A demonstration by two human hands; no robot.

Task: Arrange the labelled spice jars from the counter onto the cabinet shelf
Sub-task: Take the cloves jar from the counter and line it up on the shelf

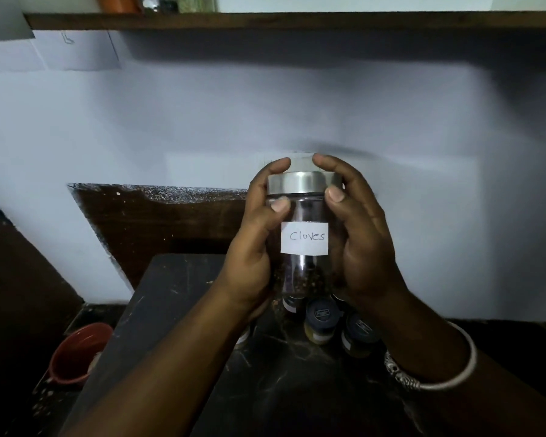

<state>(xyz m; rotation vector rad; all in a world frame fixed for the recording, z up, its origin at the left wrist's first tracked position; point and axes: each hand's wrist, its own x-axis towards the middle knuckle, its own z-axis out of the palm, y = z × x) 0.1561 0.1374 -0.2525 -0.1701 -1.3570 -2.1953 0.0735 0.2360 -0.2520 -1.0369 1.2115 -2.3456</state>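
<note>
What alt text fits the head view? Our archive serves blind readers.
Both hands, left hand and right hand, hold up a glass jar labelled "Cloves" with a steel lid. Below, smaller dark-capped jars stand on a dark counter; a wooden shelf runs above.

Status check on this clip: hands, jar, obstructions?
Left hand and right hand clasp the Cloves jar, upright, steel lid on. Shelf above, not reached. Small jars remain on counter.

Both forearms reach up and forward, the left hand (252,244) and right hand (360,244) cupped facing each other (fingers curled inward, thumbs toward the camera).
</note>
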